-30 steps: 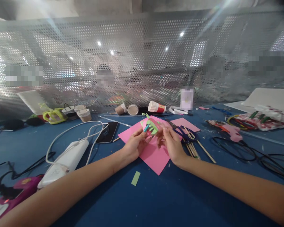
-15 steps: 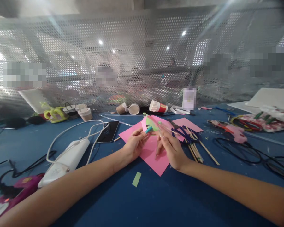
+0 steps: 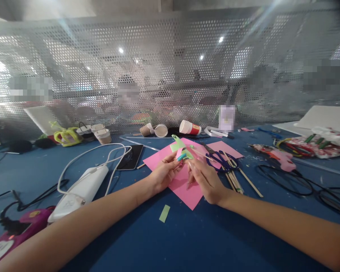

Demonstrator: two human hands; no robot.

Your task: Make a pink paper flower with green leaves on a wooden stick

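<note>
Pinched between thumb and fingers of my left hand [image 3: 163, 174] is a small paper piece [image 3: 184, 148] made of green and pink strips. My right hand [image 3: 208, 180] is closed too, its fingertips meeting the lower right edge of the same piece; exactly what they pinch is partly hidden. Beneath both hands lies a pink paper sheet [image 3: 191, 198]. A thin wooden stick [image 3: 202, 154] slants beyond my right fingers. Dark-blue-handled scissors [image 3: 223, 160] rest to the right, over several wooden sticks [image 3: 234, 182]. A green paper strip [image 3: 164, 213] lies nearer me.
Left stand a phone [image 3: 130, 156], a white power bank [image 3: 82, 189] with cable and a purple glue gun [image 3: 25, 226]. A pink glue gun [image 3: 282, 156] with black cord lies right. Paper cups [image 3: 189, 127] sit along the back, before a perforated metal screen [image 3: 170, 68].
The paper piece has turned in my fingers, so its green strips now stand up more and its pink part shows less. Both hands stay almost in place.
</note>
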